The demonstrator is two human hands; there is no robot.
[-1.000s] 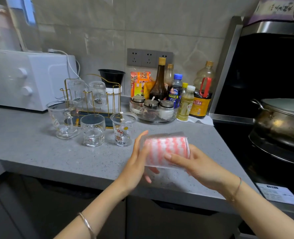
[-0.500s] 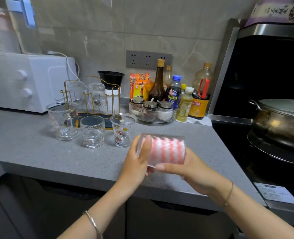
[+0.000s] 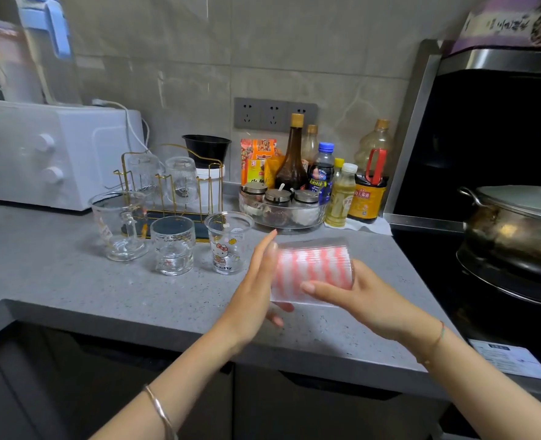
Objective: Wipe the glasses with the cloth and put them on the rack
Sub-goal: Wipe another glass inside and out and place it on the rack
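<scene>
A ribbed clear glass (image 3: 313, 246) lies on its side above the counter, stuffed with a pink-and-white striped cloth (image 3: 313, 268). My right hand (image 3: 367, 300) grips the glass from below and behind. My left hand (image 3: 253, 293) rests flat against its mouth, fingers straight and pointing up. Three more glasses stand upright on the counter: a handled one (image 3: 120, 227), a short one (image 3: 172, 246) and a cartoon-cat one (image 3: 228, 242). Behind them the gold wire rack (image 3: 124, 173) carries two upturned glasses (image 3: 182, 179).
A white oven (image 3: 41, 154) stands at the back left. Sauce bottles (image 3: 294, 160) and a glass bowl of spice jars (image 3: 282, 214) line the wall. A steel pot (image 3: 516, 223) sits on the stove to the right. The grey counter's front edge (image 3: 136, 315) runs below my hands.
My left hand slid across the glass's mouth and its fingers straightened upward. The glass and my right hand shifted only slightly.
</scene>
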